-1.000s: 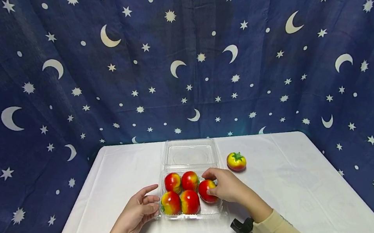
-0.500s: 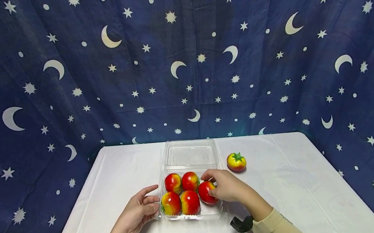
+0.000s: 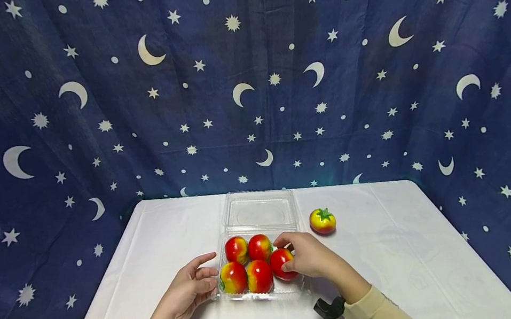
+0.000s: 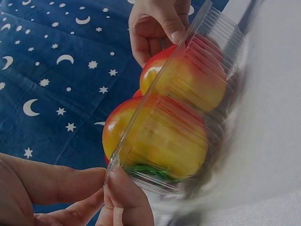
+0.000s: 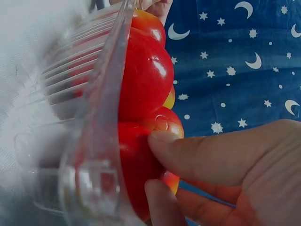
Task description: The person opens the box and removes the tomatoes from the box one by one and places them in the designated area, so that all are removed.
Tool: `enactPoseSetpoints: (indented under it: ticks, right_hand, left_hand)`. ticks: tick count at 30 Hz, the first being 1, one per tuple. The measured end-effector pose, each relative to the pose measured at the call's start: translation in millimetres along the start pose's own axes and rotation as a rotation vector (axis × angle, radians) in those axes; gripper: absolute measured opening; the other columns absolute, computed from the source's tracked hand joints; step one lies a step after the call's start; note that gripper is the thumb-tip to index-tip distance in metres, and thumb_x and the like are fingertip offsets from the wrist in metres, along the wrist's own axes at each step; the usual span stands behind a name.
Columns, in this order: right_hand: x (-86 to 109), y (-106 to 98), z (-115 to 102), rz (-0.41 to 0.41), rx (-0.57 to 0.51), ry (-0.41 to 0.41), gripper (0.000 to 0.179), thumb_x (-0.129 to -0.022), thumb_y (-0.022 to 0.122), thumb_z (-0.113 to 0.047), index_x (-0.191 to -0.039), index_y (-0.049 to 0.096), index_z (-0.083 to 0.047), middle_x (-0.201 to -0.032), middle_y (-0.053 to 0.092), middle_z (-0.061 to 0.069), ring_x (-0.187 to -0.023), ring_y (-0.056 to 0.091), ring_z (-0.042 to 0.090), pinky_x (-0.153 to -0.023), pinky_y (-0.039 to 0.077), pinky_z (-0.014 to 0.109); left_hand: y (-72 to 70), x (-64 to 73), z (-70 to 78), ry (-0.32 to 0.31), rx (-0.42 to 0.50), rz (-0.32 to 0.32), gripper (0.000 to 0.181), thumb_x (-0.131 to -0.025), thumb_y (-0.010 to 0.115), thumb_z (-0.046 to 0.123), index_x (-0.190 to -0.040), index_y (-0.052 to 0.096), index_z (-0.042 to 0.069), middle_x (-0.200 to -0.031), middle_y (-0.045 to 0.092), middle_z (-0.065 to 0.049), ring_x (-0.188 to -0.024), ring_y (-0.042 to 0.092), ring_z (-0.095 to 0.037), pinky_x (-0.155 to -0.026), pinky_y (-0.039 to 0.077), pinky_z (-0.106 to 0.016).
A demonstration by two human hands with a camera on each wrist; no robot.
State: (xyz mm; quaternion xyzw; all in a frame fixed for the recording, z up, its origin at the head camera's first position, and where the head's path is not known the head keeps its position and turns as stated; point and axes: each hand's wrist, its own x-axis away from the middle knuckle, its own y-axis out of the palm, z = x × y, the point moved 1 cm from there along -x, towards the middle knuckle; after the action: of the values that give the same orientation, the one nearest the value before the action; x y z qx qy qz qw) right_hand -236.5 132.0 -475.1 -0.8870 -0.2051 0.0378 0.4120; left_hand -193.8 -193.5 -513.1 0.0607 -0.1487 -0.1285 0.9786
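A clear plastic clamshell box (image 3: pixel 268 296) lies with its lid (image 3: pixel 259 210) folded back. Several red-and-yellow tomatoes sit in it, including a front-left tomato (image 3: pixel 233 278) and a front-middle tomato (image 3: pixel 259 276). At the box's left side, my left hand (image 3: pixel 187 289) pinches the rim between thumb and finger, as the left wrist view shows. My right hand (image 3: pixel 311 253) holds another tomato (image 3: pixel 281 264) at the right side of the box, thumb in front and fingers behind. In the right wrist view, thumb and fingertip press on this red tomato (image 5: pixel 136 165), just inside the box wall.
One more tomato (image 3: pixel 323 221), yellow on top with a green calyx, stands on the white-covered table (image 3: pixel 385 261) to the right of the lid. A dark blue curtain (image 3: pixel 209 101) with moons and stars hangs behind the table.
The tomato under my right hand has shifted very slightly left, and the hand with it. My left hand stays at the box's left rim.
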Motion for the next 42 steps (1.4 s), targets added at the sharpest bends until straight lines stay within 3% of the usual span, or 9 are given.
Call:
enactPoseSetpoints:
  ticks: [4, 13, 25, 42]
  right_hand:
    - [-0.3, -2.4, 4.1, 0.009, -0.054, 0.003, 0.048, -0.083, 0.09, -0.01, -0.129, 0.073, -0.013, -0.129, 0.074, 0.004, -0.117, 0.071, 0.028, -0.1, 0.062, 0.05]
    - [-1.2, -6.1, 15.6, 0.016, -0.297, 0.015, 0.049, -0.085, 0.086, -0.006, -0.132, 0.072, -0.01, -0.133, 0.073, 0.009, -0.12, 0.07, 0.03, -0.088, 0.066, 0.041]
    - [1.4, -9.6, 24.6, 0.056, -0.534, -0.011, 0.048, -0.089, 0.081, -0.003, -0.135, 0.068, -0.003, -0.138, 0.068, 0.02, -0.114, 0.07, 0.028, -0.079, 0.068, 0.04]
    - [6.4, -14.9, 34.1, 0.07, -0.693, 0.037, 0.048, -0.09, 0.082, -0.006, -0.135, 0.066, 0.002, -0.135, 0.068, 0.026, -0.105, 0.074, 0.023, -0.08, 0.068, 0.042]
  left_hand:
    - [-0.2, 0.3, 0.7, 0.003, 0.006, -0.009, 0.085, -0.089, 0.066, -0.007, -0.165, 0.03, 0.0, -0.108, 0.065, -0.003, -0.08, 0.064, -0.012, -0.077, 0.061, -0.027]
    - [-0.3, 0.3, 0.6, 0.008, 0.01, -0.016, 0.085, -0.089, 0.066, -0.007, -0.165, 0.029, -0.001, -0.108, 0.066, -0.003, -0.08, 0.064, -0.013, -0.077, 0.061, -0.028]
    - [-0.4, 0.6, 0.0, 0.008, 0.002, -0.011, 0.086, -0.088, 0.066, -0.006, -0.165, 0.029, 0.0, -0.108, 0.066, -0.004, -0.079, 0.064, -0.012, -0.076, 0.061, -0.027]
    - [-0.3, 1.1, 0.6, 0.006, 0.004, -0.018, 0.084, -0.091, 0.066, -0.006, -0.166, 0.029, 0.0, -0.108, 0.066, -0.003, -0.08, 0.064, -0.013, -0.076, 0.061, -0.027]
